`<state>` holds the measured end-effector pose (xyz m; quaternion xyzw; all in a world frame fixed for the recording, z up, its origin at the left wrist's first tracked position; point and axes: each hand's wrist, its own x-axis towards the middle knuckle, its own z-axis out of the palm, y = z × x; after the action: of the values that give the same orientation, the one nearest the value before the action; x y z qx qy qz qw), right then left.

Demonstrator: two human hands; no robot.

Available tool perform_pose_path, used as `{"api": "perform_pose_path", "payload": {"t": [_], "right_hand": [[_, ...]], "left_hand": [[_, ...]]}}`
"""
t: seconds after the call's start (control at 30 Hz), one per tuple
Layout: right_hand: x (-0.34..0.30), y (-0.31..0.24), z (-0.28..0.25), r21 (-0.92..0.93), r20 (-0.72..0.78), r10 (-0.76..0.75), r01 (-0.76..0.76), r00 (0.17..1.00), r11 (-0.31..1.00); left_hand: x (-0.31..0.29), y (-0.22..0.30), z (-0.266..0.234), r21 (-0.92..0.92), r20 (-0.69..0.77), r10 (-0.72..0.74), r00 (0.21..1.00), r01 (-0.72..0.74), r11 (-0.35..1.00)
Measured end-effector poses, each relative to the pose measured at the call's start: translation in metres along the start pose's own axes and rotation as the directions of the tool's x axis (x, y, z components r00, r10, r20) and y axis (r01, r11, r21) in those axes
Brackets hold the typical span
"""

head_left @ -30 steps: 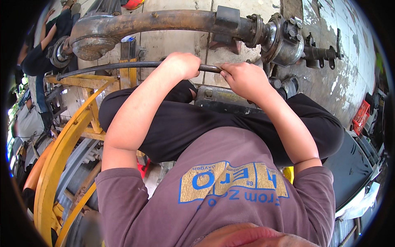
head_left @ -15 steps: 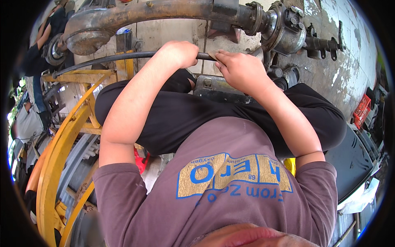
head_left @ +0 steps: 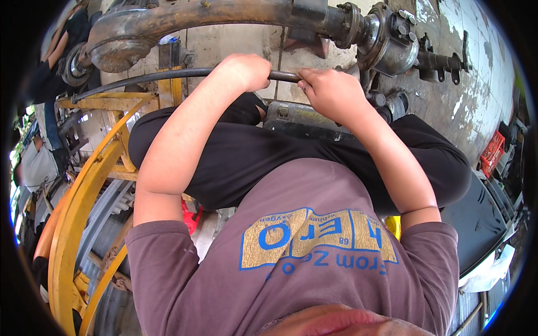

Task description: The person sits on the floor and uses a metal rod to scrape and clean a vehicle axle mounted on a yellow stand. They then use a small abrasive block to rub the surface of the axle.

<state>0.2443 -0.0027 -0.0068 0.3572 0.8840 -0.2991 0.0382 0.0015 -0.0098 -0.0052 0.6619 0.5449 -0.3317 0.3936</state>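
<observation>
A long dark metal rod (head_left: 151, 77) runs from the yellow frame at the left to my hands in front of me. My left hand (head_left: 244, 73) is closed around it, knuckles up. Close by on the right, my right hand (head_left: 332, 94) has its fingers wrapped over the rod's right part, which looks browner and shinier between the hands. A small tan flap, perhaps sandpaper, showed under the right fingertips earlier; now it is mostly hidden by them. The rod's right end is hidden by my right hand.
Beyond the rod lies a big rusty axle housing (head_left: 235, 13) with a greasy hub (head_left: 386, 42) at its right. A yellow metal frame (head_left: 73, 224) curves along my left. A red crate (head_left: 493, 150) stands far right. Another person's arm (head_left: 59, 50) shows at the upper left.
My right hand has slid slightly right along the rod, and the tan flap under its fingertips has nearly gone from sight. My left hand keeps its hold in place.
</observation>
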Motion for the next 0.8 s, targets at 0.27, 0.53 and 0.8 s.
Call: {"api": "perform_pose_path", "payload": {"t": [0.27,0.53,0.8], "right_hand": [[0.005,-0.004,-0.003,-0.012,0.081,0.058,-0.057,0.995,0.998],[0.008,0.002,-0.003,-0.042,0.112,0.081,-0.076,0.99,0.996],[0.002,-0.008,-0.008,0.014,0.023,-0.02,0.02,1.0,1.0]], "left_hand": [[0.004,-0.001,0.0,-0.012,0.032,0.003,0.999,-0.002,1.0],[0.003,-0.003,0.003,-0.024,0.0,0.022,1.0,-0.022,0.999],[0.001,-0.003,0.004,-0.028,-0.004,0.018,1.0,-0.018,0.999]]}}
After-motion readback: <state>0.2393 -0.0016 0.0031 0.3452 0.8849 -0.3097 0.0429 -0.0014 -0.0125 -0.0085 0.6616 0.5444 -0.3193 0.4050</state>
